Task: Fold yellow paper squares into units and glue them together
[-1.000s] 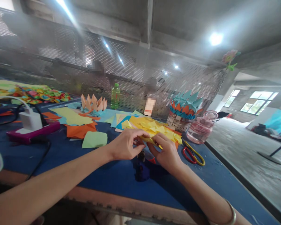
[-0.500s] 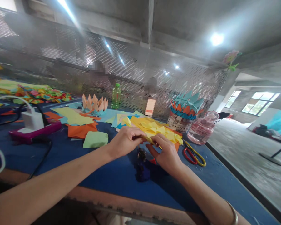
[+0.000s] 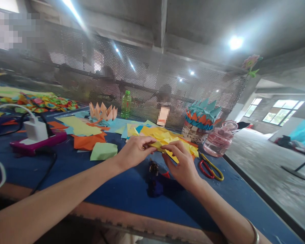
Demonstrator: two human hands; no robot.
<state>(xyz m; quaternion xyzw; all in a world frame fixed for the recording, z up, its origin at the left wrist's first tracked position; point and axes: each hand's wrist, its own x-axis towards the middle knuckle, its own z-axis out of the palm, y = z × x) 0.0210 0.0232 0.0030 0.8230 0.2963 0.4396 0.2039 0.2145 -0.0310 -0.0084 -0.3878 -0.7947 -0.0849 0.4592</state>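
Observation:
My left hand (image 3: 135, 151) is closed in a pinch on a small folded piece of yellow paper (image 3: 156, 145). My right hand (image 3: 182, 164) is at the paper's other end, thumb and index finger apart, fingertips at or just beside its edge. Whether they touch it I cannot tell. Right behind both hands lies a spread of folded yellow paper pieces (image 3: 171, 136). Below the hands, on the blue table (image 3: 112, 196), stands a small dark object (image 3: 154, 167) with a bit of red beside it; its kind is unclear.
Scissors (image 3: 210, 167) with red and yellow handles lie right of my right hand. Behind them are a pink water bottle (image 3: 218, 140) and a paper-petal basket (image 3: 197, 130). A green paper sheet (image 3: 103, 151), orange paper (image 3: 88, 141) and a purple power strip (image 3: 38, 140) are left.
My right hand's thumb and index finger have spread apart and shifted slightly right from the yellow paper they were pinching. My left hand keeps its pinch, with the paper a little higher.

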